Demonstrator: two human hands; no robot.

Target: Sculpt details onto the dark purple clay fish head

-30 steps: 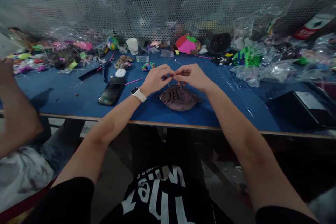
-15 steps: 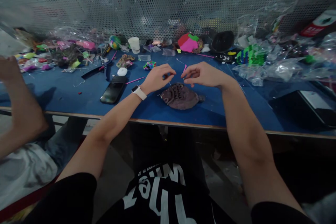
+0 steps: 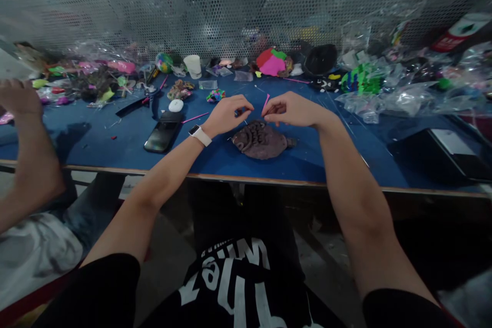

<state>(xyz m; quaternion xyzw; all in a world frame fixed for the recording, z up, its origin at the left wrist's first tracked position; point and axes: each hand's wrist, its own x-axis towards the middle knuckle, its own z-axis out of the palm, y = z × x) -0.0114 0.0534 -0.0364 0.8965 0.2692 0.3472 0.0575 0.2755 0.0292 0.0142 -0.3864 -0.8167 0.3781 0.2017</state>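
A dark brown clay fish [image 3: 262, 140] lies on the blue table [image 3: 215, 161], its head to the left and tail to the right. Above its head is my left hand [image 3: 230, 113], thumb and index finger bent close together; a thin pale wire or stick shows below the fingertips. What those fingers pinch is too small to name. My right hand [image 3: 290, 109] is above the back of the fish, its fingers closed on a small pink tool [image 3: 266, 102] whose wider end points up. The two hands are a short gap apart.
Left of my hands are a black phone [image 3: 164, 132], a white round object [image 3: 176, 106] and a pink stick [image 3: 195, 118]. A paper cup [image 3: 192, 66], colourful clay and plastic bags line the mesh panel [image 3: 230, 10]. A dark case [image 3: 438, 156] lies right. Another person's arm [image 3: 36, 148] is left.
The whole view has shifted slightly. My hands stay over the fish in nearly the same pose. At the left, the other person's hand has moved slightly, and something pink now shows beneath it.
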